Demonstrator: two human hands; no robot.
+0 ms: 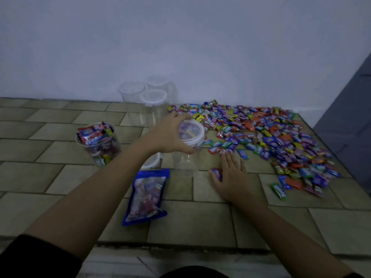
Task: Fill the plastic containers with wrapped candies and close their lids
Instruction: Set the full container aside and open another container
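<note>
My left hand [167,135] grips the white-lidded top of a clear plastic container [189,149] that stands in the middle of the surface, its lid on. My right hand [230,175] lies flat on the surface just right of that container, fingers spread, with a purple wrapped candy [217,173] under its thumb side. A wide heap of wrapped candies [281,135] covers the right part. At the left stands an open container filled with candies [99,143]. A white lid [153,160] lies partly hidden behind my left wrist.
Three empty clear containers [148,105] stand at the back against the white wall, at least one with a white lid. A blue candy bag [147,196] lies flat near the front. The tiled surface ends at a front edge [180,245].
</note>
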